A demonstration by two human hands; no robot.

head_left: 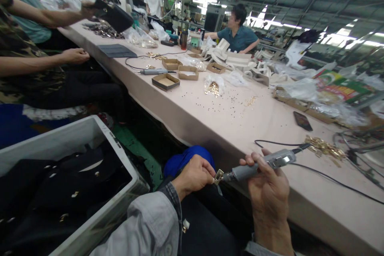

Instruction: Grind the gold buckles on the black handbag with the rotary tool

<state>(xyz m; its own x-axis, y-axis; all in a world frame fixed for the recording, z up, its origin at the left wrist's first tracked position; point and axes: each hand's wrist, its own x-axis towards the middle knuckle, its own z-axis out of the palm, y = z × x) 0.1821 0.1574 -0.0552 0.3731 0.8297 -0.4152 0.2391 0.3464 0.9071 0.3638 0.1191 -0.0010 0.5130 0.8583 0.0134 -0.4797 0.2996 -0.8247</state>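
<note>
My right hand is wrapped round a grey electric screwdriver, its cord running off over the table. The screwdriver's tip points left and meets or nearly meets a small gold metal clasp plate. Between thumb and fingers, my left hand pinches that plate at its left side. Below, a black leather piece lies across my lap, with a small gold fitting on it. Whether the plate is joined to the leather I cannot tell.
Left of me stands a grey bin of black bags. On the long table are small cardboard boxes, loose screws, a phone and a pile of gold parts. A co-worker's hand is at far left.
</note>
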